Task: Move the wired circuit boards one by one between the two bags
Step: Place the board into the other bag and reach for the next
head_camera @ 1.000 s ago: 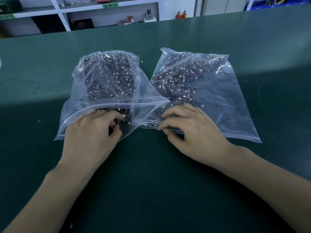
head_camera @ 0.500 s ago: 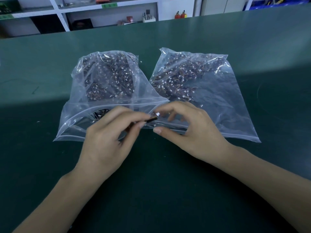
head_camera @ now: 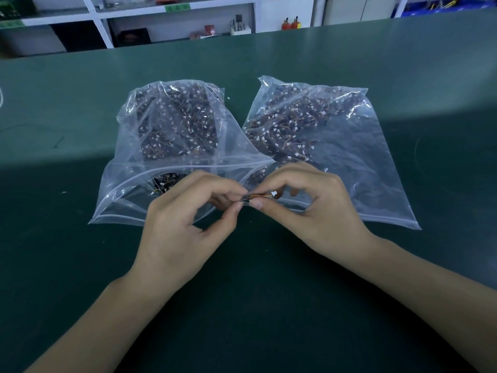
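Note:
Two clear zip bags lie side by side on the green table, mouths toward me. The left bag (head_camera: 129, 189) and the right bag (head_camera: 371, 162) each hold a heap of several small dark circuit boards with orange wires and white connectors. Between the two mouths, one wired circuit board (head_camera: 259, 197) is held just above the table. My left hand (head_camera: 188, 224) pinches its dark board end between thumb and fingers. My right hand (head_camera: 309, 205) pinches the same piece from the right, its white connector poking out by the fingers.
The green table (head_camera: 242, 305) stretches wide around the bags. Beyond its far edge stand white shelves (head_camera: 102, 25) with boxes and small items, and a pale cabinet at the right.
My left hand came out of the left bag's mouth with one wired board and carried it right. My right hand lifted off the right bag's mouth and took hold of the same board.

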